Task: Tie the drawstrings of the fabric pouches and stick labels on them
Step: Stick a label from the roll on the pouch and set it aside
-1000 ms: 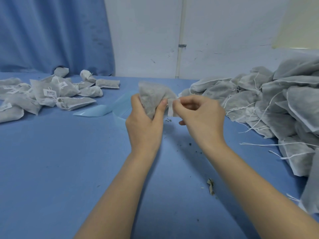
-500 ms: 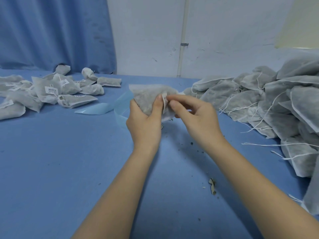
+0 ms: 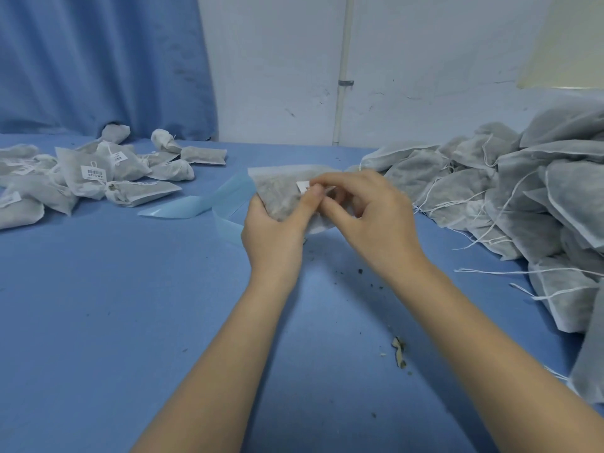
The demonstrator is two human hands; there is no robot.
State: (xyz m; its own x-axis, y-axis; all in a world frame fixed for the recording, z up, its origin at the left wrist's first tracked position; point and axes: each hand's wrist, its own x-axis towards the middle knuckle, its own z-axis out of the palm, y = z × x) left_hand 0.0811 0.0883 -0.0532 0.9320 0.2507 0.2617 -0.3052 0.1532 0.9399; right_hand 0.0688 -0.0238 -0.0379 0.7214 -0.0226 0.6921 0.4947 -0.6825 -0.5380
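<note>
Grey nonwoven pouch (image 3: 281,194) sits mid-frame, above the blue table (image 3: 130,305), gripped in your left hand (image 3: 273,230), thumb on its face. Right hand (image 3: 366,217) pinches the white label (image 3: 305,185): lay it flat, then press outward to avoid wrinkles.

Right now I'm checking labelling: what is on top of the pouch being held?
A white label lies on the pouch, pressed by the left thumb; the right hand covers its right part.

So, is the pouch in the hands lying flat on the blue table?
No, both hands hold the pouch above the table.
</note>
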